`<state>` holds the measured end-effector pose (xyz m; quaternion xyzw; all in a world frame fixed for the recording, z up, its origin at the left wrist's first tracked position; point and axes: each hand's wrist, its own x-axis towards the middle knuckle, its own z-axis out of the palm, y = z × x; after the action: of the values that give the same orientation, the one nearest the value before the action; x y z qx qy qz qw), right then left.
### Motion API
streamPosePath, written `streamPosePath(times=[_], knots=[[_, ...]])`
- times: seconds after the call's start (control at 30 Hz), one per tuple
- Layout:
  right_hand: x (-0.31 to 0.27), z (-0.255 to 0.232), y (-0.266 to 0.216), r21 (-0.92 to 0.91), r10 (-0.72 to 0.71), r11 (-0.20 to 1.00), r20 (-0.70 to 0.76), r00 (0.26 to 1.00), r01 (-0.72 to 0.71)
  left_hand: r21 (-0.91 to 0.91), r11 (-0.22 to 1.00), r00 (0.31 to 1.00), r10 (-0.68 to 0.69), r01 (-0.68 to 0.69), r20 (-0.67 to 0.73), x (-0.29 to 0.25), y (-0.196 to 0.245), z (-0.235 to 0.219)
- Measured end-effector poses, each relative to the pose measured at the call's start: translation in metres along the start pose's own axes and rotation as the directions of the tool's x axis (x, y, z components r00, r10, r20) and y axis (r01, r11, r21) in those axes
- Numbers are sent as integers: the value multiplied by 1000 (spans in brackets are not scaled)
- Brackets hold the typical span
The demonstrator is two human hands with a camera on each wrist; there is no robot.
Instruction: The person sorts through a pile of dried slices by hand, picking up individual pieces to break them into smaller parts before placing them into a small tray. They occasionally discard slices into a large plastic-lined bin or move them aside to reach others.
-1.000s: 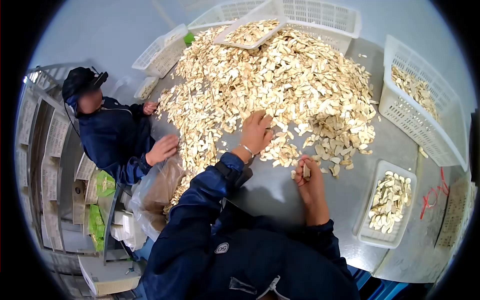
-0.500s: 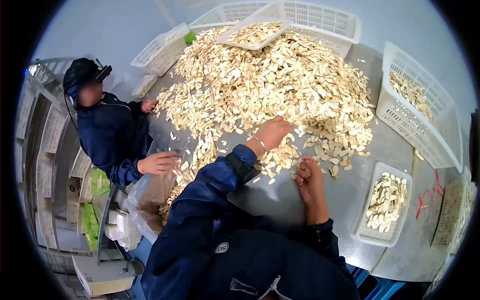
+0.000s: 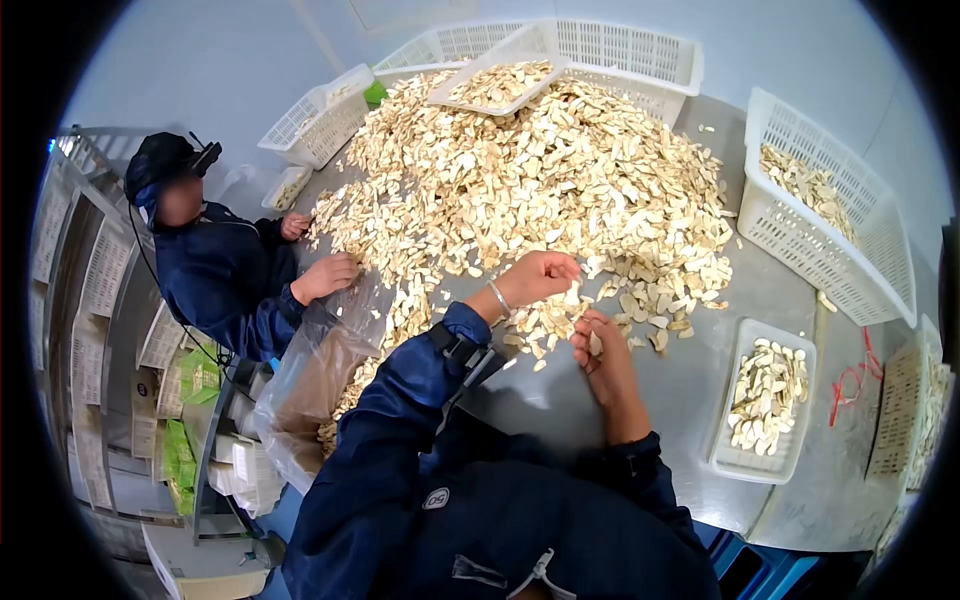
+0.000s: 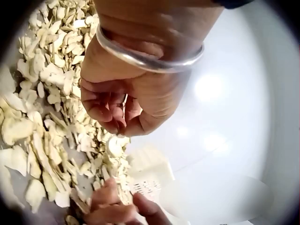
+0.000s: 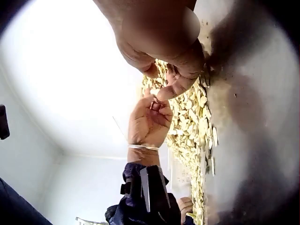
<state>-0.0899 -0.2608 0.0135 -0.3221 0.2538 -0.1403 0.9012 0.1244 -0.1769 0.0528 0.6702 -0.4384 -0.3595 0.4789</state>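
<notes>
My left hand (image 3: 540, 278) is over the near edge of a big heap of pale dried slices (image 3: 530, 180). Its thumb and fingertips pinch together on a pale slice (image 4: 115, 146) in the left wrist view; a silver bangle circles that wrist. Close beside it, my right hand (image 3: 605, 358) is turned partly palm up with curled fingers, holding a pale slice (image 3: 596, 344). In the right wrist view the two hands' fingertips nearly meet. Several loose slices (image 3: 540, 325) lie on the metal table below the hands.
A white tray of slices (image 3: 720, 440) stands at my right, near a red string (image 3: 845, 395). Large white baskets (image 3: 860, 270) stand at the right and back; another tray (image 3: 440, 98) rests on the heap. At left, another person (image 3: 215, 260) works beside a plastic bag (image 3: 290, 410).
My left hand has moved from the heap toward the right hand, fingers drawn together. The right hand has shifted slightly left and up. The other person's nearer hand has moved up.
</notes>
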Motion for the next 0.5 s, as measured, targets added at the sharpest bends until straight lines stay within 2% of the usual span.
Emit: streamPosePath(times=[0.03, 0.07, 0.17, 0.27, 0.37, 0.5], knots=[[0, 1, 0, -13, -4, 1000, -11, 1000, 4, -72, 997, 997, 44, -40, 67, -3, 8, 2], [0, 1, 0, -12, 5, 1000, -19, 1000, -5, -77, 995, 995, 71, -65, 73, -6, 13, 3], [-2, 2, -3, -9, 15, 1000, -28, 999, -16, 99, 995, 1000, 25, -24, -10, -10, 11, 7], [-9, 4, -5, -57, -7, 998, 9, 1000, 7, -199, 979, 990, -14, 42, 139, -30, 32, 14], [-13, -1, -1, -189, -60, 980, 55, 997, 69, -188, 982, 999, 10, -2, 40, -42, 31, 21], [-38, -4, 2, -284, -139, 946, 87, 986, 159, -157, 987, 998, -29, 21, -49, -62, 36, 33]])
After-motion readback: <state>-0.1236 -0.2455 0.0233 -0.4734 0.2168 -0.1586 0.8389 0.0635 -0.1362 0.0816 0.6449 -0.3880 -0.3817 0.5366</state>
